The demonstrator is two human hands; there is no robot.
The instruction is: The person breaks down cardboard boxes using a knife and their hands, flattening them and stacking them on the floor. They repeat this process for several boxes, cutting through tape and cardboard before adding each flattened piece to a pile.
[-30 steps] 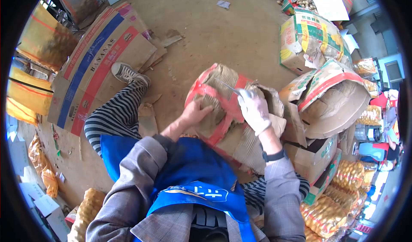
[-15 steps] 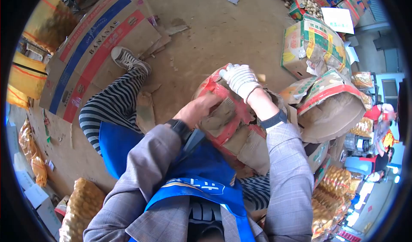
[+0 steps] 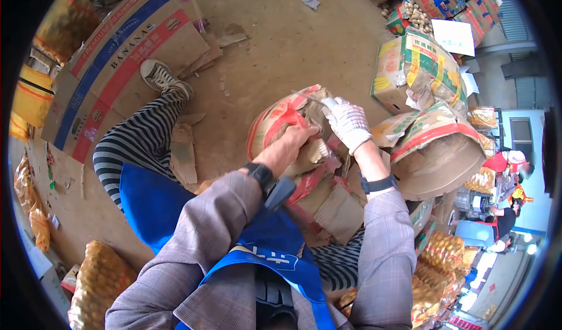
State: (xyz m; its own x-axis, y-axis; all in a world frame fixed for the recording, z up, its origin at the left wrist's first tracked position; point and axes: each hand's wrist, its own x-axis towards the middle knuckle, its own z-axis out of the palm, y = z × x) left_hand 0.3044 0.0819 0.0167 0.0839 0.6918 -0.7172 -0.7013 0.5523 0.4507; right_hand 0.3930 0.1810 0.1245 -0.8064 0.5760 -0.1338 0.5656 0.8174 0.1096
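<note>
A crumpled cardboard box (image 3: 275,116) bound with red tape rests on my lap, tilted away from me. My bare left hand (image 3: 291,144) grips a torn cardboard flap at the box's middle. Just to its right, my right hand (image 3: 349,122), in a white knit glove, is closed on a thin knife. The knife's blade (image 3: 309,98) points left across the top of the box. The two hands are close together, almost touching.
A flattened banana box (image 3: 117,55) lies on the dirt floor at far left, beyond my striped leg and sneaker (image 3: 155,75). Open cartons (image 3: 436,148) and a printed box (image 3: 421,66) crowd the right. Mesh bags of produce (image 3: 96,280) sit near me. Another person (image 3: 509,166) stands at far right.
My right hand swung up over the box's far edge, then came back beside the left hand with the blade showing again. My left hand kept its grip, and the box tilted slightly left.
</note>
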